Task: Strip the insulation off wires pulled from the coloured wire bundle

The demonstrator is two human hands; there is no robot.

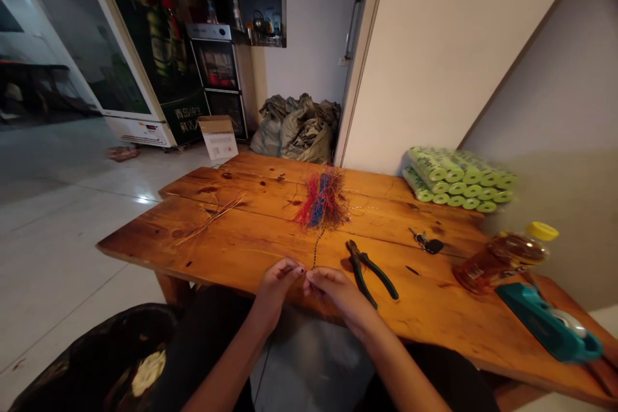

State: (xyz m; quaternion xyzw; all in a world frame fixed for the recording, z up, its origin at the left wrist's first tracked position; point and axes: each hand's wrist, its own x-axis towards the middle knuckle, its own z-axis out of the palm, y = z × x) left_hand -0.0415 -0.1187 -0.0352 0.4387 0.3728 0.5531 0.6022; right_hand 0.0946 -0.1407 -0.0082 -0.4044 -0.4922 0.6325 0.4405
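My left hand [281, 280] and my right hand [331, 286] meet at the table's front edge, fingertips pinched close together. A thin dark strand [316, 249], braided or beaded, runs from the bundle down to the fingers of my right hand. Something tiny and dark shows at my left fingertips, too small to name. Beyond the hands lies a bundle of thin red, blue and copper-coloured wires [319, 198] with frayed ends. Right of my right hand rest dark-green-handled pliers [369, 270], their jaws pointing away from me.
On the wooden table [270, 238] lie loose wires [212, 219], keys [427, 243], a bottle with a yellow cap [502, 257], a teal tape dispenser [545, 325] and stacked green-wrapped rolls [458, 179]. A black bin [96, 360] stands at lower left. Sacks [299, 129] lie behind the table.
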